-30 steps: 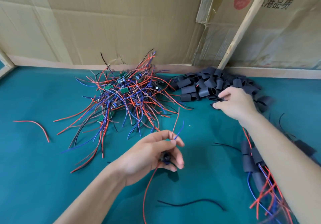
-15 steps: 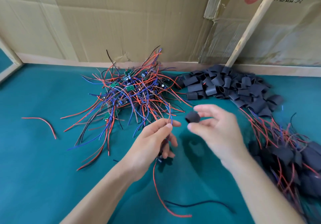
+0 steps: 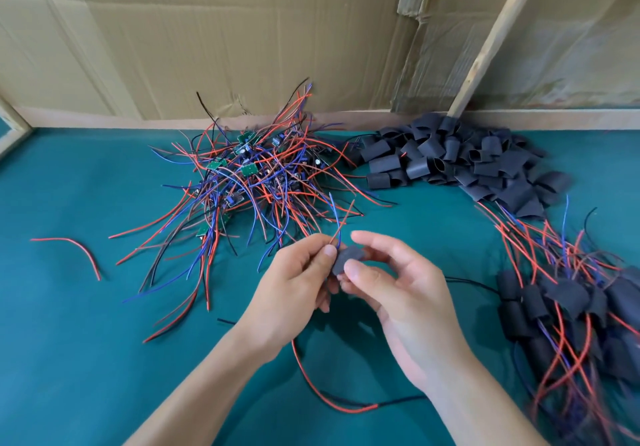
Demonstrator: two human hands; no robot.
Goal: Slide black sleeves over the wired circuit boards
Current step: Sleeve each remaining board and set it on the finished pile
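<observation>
Left: loose red wire [image 3: 71, 248], heap of wired boards [image 3: 249, 175] on teal surface [image 3: 69, 359] | Centre: left hand [image 3: 294, 286] fingers pinching one board's leads; right hand [image 3: 398, 293] fingers gripping black sleeve [image 3: 348, 258] at those leads | Step: threading; next, likely align opening, slide over board | Right: sleeve pile [image 3: 460, 158], finished units [image 3: 561, 310] | Writing: red cardboard print, cropped, illegible

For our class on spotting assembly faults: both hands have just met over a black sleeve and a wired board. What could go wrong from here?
1. The red and blue leads pinched by the left hand splay apart, so one may miss the sleeve that the right hand holds.
2. The long red wire trails loose across the table and might snag.
3. The board itself is hidden, so misalignment could go unnoticed.
</observation>
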